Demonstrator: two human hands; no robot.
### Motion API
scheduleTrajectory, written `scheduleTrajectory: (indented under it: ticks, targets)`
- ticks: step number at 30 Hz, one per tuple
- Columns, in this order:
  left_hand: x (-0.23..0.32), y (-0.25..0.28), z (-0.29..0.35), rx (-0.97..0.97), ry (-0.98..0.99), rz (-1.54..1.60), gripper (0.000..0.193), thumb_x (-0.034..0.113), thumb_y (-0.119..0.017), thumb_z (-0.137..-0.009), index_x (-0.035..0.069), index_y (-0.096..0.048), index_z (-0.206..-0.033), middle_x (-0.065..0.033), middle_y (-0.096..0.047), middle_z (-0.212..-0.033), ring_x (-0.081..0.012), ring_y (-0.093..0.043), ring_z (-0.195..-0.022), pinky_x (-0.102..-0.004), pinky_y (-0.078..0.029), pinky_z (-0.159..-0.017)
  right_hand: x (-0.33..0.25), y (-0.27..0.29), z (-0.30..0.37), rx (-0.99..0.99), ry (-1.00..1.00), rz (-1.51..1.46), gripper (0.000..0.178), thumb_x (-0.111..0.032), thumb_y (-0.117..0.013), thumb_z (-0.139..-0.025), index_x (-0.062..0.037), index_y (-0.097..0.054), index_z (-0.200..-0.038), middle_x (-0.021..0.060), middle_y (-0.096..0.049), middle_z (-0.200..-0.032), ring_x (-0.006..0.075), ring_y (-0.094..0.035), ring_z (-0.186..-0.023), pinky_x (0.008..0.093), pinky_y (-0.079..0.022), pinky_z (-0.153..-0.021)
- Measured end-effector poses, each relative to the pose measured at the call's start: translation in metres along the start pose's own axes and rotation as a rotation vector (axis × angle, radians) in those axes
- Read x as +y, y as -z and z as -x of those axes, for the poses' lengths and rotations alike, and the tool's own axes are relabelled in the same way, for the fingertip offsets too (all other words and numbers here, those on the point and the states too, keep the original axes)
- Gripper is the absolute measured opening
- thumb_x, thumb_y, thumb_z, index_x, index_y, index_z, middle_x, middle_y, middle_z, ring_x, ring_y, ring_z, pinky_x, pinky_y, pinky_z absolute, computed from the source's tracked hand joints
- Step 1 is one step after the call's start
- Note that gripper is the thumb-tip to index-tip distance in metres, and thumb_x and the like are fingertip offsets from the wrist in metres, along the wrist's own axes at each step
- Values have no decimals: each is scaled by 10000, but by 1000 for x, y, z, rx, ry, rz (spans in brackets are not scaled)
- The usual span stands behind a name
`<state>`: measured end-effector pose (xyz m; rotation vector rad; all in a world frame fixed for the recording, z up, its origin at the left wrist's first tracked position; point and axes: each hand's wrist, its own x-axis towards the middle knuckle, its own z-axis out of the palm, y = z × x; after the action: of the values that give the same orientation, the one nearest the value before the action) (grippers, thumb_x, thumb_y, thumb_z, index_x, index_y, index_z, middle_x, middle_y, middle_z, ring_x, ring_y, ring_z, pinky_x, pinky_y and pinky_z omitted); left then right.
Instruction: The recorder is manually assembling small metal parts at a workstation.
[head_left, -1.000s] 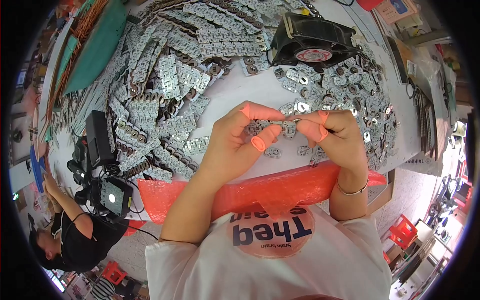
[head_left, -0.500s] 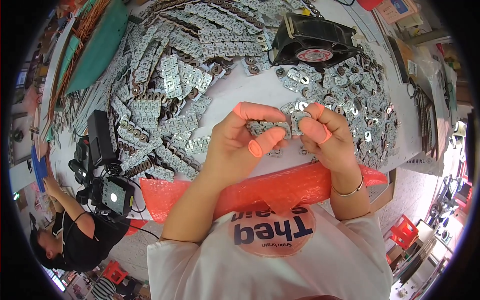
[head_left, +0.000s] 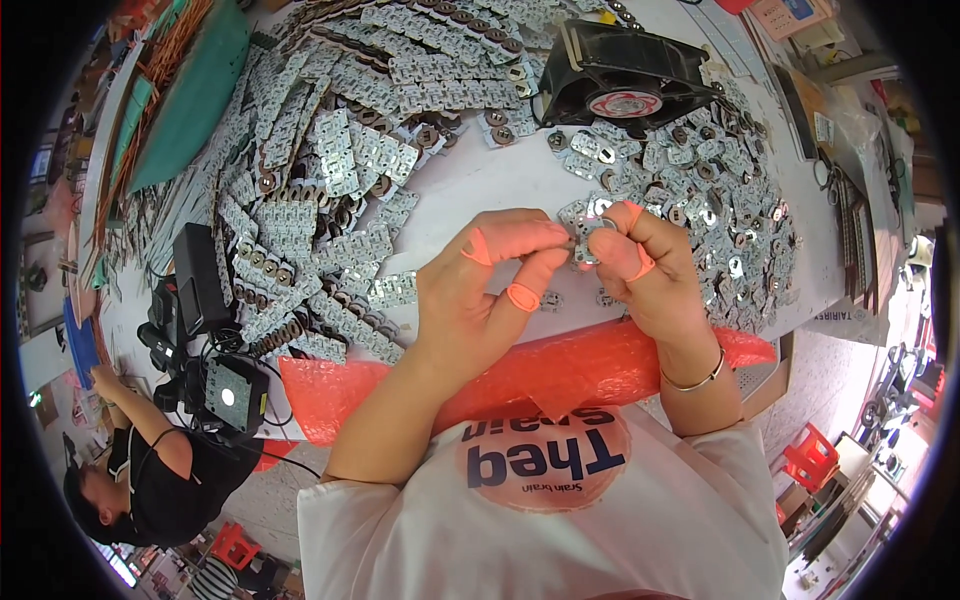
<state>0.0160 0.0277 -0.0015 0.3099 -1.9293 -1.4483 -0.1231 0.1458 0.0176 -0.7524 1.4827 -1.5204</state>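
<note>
A small silvery circuit board [head_left: 583, 252] sits between my two hands above the white table. My right hand [head_left: 662, 272] is closed, pinching the board between thumb and fingers. My left hand [head_left: 468, 285] comes from the other side, thumb and forefinger drawn together at the board's left edge; the fingertips partly hide the contact. Orange finger cots cover parts of the fingers and thumbs on both hands. Beyond my right hand spreads a pile of loose small boards [head_left: 690, 165]. Strips of joined boards [head_left: 290, 228] lie heaped to the left and at the back.
A black fan [head_left: 625, 75] stands at the back of the table [head_left: 465, 185]. Red bubble wrap [head_left: 540, 370] lines the near edge. Black power adapters [head_left: 200, 280] and cables are at left, below a green bin [head_left: 195, 100]. Another person [head_left: 165, 470] works at far left.
The board strip that was in my left hand no longer shows there. My left thumb and forefinger have closed toward the small board, while my right hand stays nearly in place.
</note>
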Motion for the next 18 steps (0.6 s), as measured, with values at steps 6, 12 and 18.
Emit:
scheduleTrajectory:
  ticks: [6, 12, 18]
  targets:
    - [-2, -1, -2, -21, -7, 19, 234, -110, -611, -812, -17, -570, -1022, -149, -605, -999, -195, -614, -878, -282, -522, -770, -1, -2, 2, 21, -52, -74, 232, -199, -613, -910, -43, -574, -743, -77, -447, -640, 7, -351, -550, 190, -278, -481]
    - [-1, 0, -3, -37, 10, -6, 215, -87, -601, -828, -4, -581, -1025, -142, -609, -998, -196, -615, -880, -284, -518, -777, -4, 6, -2, 41, -81, 66, 256, -194, -609, -911, -14, -559, -736, -42, -436, -603, 38, -368, -525, 225, -301, -456]
    - [0, -2, -7, -136, 31, -133, 172, -41, -579, -861, 4, -591, -1026, -125, -591, -1039, -183, -612, -887, -281, -536, -749, 3, 17, -7, 38, 216, 587, 204, -135, -624, -880, 18, -598, -749, 18, -476, -568, 75, -423, -525, 247, -338, -466]
